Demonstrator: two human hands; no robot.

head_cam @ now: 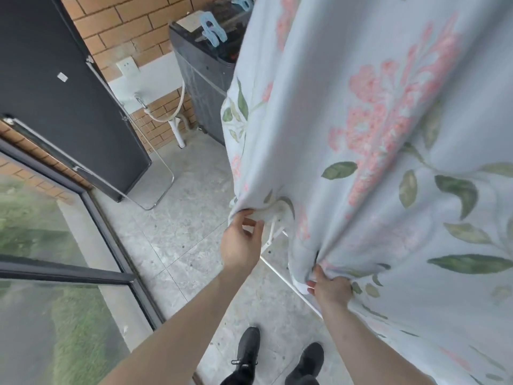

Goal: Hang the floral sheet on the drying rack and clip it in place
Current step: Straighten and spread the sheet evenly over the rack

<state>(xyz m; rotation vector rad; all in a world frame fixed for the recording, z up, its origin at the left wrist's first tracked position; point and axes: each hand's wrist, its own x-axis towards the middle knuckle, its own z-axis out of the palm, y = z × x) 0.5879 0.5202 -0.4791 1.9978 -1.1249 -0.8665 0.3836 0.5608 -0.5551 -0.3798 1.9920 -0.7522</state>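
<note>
— Where is the sheet [388, 134]?

— Draped over the rack [273, 234], hanging ahead of both our hands and filling the space to our right.

— And our hands?

— Our left hand [241, 243] pinches the sheet's lower edge just beside a white rack bar. Our right hand [330, 287] grips a bunched fold nearer us.

— The clips [212, 29]?

— Blue ones lie well beyond our left hand, on the washer [200, 70].

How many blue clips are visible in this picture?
2. One blue clip lies on the washing machine; another blue clip is beside the floral sheet. The sheet may hide others.
</note>
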